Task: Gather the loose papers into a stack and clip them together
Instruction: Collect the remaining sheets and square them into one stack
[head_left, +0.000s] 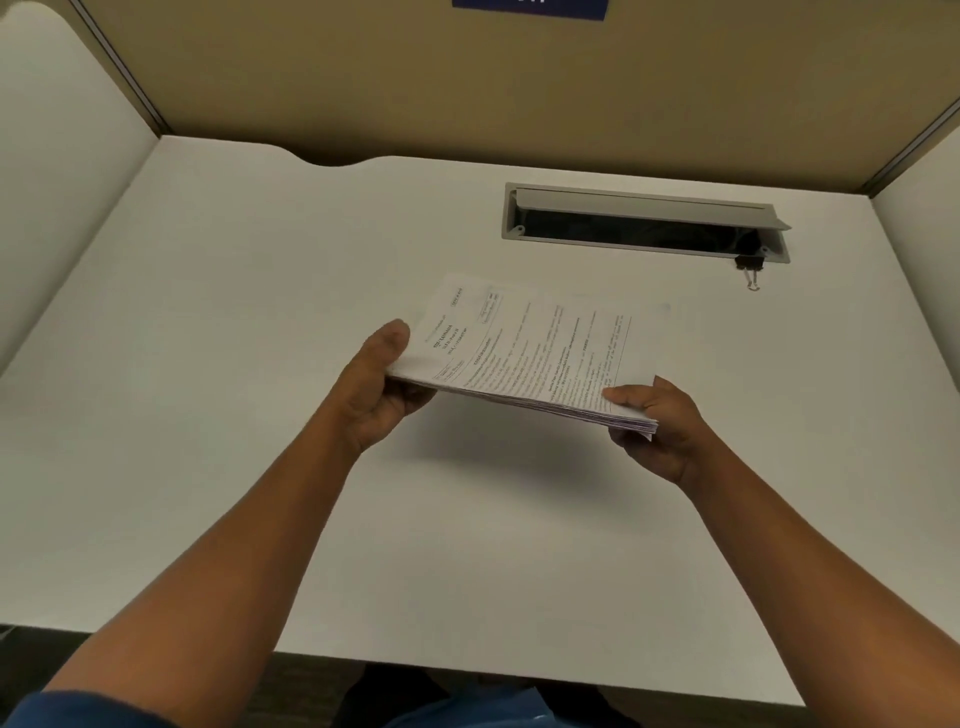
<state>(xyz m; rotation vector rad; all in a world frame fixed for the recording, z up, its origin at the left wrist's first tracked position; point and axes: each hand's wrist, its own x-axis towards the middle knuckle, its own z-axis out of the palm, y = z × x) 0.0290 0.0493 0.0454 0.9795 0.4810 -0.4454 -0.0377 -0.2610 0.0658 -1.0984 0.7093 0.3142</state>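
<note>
- Both hands held the paper stack (524, 358) above the bench (260, 291): left hand (382, 387) pinching its left end, right hand (657, 423) its right.
- Binder clip (748, 267) lay beyond the stack's right end, nearer the right hand.

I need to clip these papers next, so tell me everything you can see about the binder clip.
The binder clip is small, with a black body and thin wire handles that look like metal, one loop pointing toward the person. It lies on the white desk at the near right corner of the open cable slot, touching or overlapping its frame. Neither hand touches it; finer details are too small to tell.
</note>
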